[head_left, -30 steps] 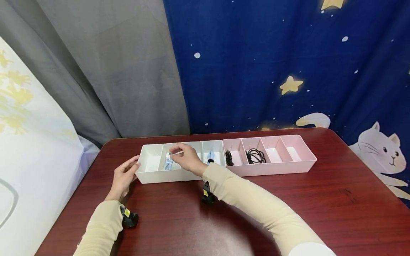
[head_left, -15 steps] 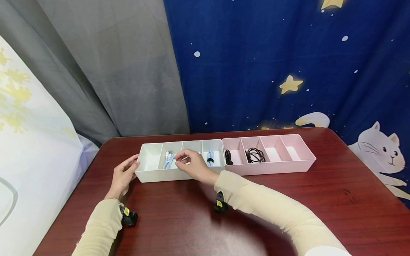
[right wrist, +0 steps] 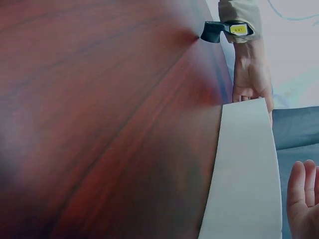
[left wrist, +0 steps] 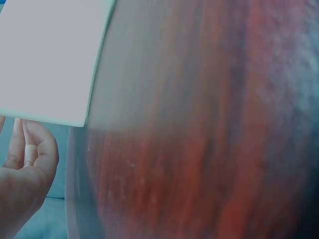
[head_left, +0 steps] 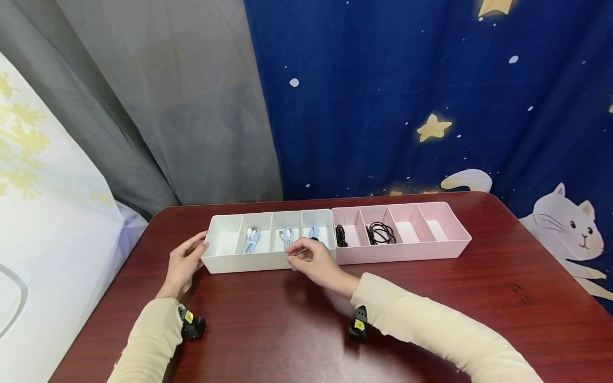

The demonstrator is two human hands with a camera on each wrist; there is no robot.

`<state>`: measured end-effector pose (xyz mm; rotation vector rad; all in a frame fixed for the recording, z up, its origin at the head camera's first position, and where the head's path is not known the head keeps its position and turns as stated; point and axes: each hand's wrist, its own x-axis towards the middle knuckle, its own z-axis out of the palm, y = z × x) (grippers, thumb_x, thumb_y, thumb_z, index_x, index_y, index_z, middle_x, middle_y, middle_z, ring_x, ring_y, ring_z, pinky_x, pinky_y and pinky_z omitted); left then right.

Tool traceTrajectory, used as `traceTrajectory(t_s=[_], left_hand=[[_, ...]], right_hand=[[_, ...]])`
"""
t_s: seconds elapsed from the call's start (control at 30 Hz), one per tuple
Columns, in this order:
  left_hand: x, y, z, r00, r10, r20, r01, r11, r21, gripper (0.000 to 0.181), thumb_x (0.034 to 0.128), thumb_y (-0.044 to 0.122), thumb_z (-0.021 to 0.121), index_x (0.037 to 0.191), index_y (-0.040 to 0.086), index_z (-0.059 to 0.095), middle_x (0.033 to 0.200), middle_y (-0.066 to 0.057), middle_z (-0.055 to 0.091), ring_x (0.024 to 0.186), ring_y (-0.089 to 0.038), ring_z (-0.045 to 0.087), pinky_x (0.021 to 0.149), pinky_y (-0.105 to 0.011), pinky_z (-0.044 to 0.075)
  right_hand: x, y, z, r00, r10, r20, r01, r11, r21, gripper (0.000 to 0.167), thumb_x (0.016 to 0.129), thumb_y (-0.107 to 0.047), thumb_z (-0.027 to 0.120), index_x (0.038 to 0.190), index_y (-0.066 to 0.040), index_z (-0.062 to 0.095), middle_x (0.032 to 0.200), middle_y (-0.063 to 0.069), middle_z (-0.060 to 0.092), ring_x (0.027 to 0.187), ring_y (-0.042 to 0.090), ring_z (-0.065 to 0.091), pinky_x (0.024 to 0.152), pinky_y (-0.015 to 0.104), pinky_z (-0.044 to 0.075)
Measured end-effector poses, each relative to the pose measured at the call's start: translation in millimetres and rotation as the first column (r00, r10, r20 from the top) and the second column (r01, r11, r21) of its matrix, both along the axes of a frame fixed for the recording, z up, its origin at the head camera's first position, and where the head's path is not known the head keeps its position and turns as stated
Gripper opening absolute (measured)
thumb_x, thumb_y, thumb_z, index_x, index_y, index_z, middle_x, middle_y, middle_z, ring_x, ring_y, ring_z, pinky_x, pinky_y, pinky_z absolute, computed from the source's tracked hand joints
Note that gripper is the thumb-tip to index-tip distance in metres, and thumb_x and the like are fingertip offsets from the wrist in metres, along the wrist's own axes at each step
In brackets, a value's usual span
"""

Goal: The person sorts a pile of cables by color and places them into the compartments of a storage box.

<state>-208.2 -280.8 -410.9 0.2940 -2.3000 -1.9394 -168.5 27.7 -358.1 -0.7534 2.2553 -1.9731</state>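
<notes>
A white divided box (head_left: 254, 261) stands near the table's back edge. Two pale blue cables lie bundled in its second (head_left: 251, 240) and third compartments from the left. In the rightmost one is another blue cable (head_left: 314, 231), its black band partly behind my right hand. My left hand (head_left: 184, 266) touches the box's left end; the left wrist view shows its fingertips against that end wall. Over the front rim hovers my right hand (head_left: 318, 265), fingers loosely bent with nothing visible between them. In the right wrist view those fingers are beside the box wall.
A pink divided box (head_left: 407, 251) adjoins the white one on the right. It holds a bundled black cable (head_left: 341, 236) and a coiled black cable (head_left: 381, 233). Grey and blue curtains (head_left: 364, 106) hang behind the dark red table (head_left: 268, 330).
My right hand has moved right and towards me, from above the second compartment to the front rim. The cable in the third compartment is now in sight. The left hand stays put.
</notes>
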Motion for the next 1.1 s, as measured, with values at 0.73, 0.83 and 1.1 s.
traceTrajectory(t_s=[0.73,0.83,1.1], left_hand=[[-3.1,1.8,-2.1,1.000,-0.005,-0.005,0.005,1.000,-0.005,0.048,0.0868,0.030,0.057,0.130,0.009,0.046,0.098,0.010,0.053,0.083,0.000,0.053,0.065,-0.017,0.046],[-2.1,1.2,-2.1,1.000,-0.004,0.000,0.004,1.000,-0.012,0.049,0.0864,0.031,0.057,0.130,0.010,0.046,0.099,0.010,0.052,0.083,0.000,0.053,0.065,-0.017,0.046],[-1.2,-0.1,-1.7,1.000,0.012,0.000,-0.012,1.000,0.000,0.046,0.0857,0.029,0.059,0.128,0.012,0.049,0.094,0.013,0.054,0.078,0.000,0.052,0.062,-0.017,0.045]], right_hand=[[25.5,65,-36.2,0.997,-0.063,-0.045,0.067,0.995,0.080,0.014,0.079,0.008,0.058,0.093,0.011,0.057,0.087,0.025,0.058,0.075,0.014,0.056,0.070,0.027,0.047],[28.9,69,-32.6,0.996,-0.082,-0.038,0.084,0.994,0.070,0.014,0.078,0.011,0.056,0.092,0.012,0.056,0.087,0.027,0.057,0.074,0.017,0.056,0.069,0.027,0.047],[24.7,77,-43.7,0.993,-0.117,0.010,0.116,0.992,0.055,0.017,0.079,0.003,0.060,0.095,0.009,0.058,0.090,0.023,0.058,0.075,0.012,0.055,0.070,0.026,0.046]])
